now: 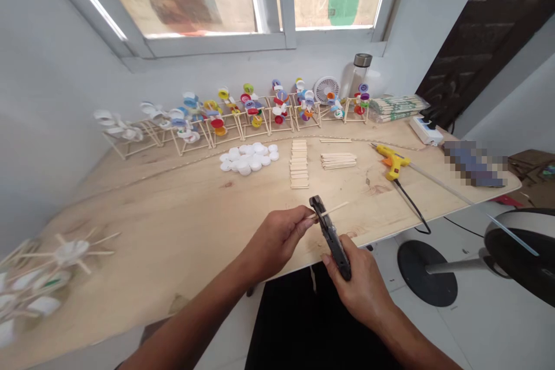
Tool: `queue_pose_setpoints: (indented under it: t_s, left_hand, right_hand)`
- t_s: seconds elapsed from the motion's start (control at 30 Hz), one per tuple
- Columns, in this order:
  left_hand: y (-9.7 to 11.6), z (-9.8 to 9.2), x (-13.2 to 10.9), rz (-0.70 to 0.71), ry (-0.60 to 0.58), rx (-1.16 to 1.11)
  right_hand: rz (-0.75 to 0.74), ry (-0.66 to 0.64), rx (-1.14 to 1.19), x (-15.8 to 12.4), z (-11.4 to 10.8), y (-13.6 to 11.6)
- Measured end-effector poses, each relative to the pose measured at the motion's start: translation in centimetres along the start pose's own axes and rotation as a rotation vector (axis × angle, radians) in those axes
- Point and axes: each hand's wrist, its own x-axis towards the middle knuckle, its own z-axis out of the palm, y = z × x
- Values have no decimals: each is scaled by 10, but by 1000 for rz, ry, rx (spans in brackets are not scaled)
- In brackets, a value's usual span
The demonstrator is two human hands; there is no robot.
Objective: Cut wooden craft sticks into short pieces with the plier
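One stick (333, 210) pinched by left hand (277, 240), pliers (332, 237) clasped firmly by right hand (359, 280).
Beyond grip: cap frames (193, 141) built; loose caps (249, 157), sticks (299, 163) left.

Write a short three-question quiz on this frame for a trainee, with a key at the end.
1. Which hand holds the black plier-like tool: the left hand or the right hand?
2. True or false: the yellow hot glue gun lies to the left of the pile of round white plastic bottle caps.
3. Fill the gap: the left hand pinches one end of a thin, pale wooden ____.

Key: 1. right hand; 2. false, it lies to their right; 3. craft stick.
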Motion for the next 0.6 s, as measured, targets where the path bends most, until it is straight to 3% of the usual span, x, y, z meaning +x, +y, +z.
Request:
queue_pose_setpoints:
  t_s: [0.17,0.23,0.33,0.6]
  left_hand:
    - [-8,24,-6,180,340,482]
    - [-10,28,-7,242,410,610]
    - [-10,29,-7,269,416,607]
    - [3,18,-9,134,259,235]
  right_hand:
    - [26,0,12,3,2,0]
    - [30,-2,21,2,2,-1]
    - [18,-8,42,0,0,-1]
    - [-10,-10,11,-4,-3,1]
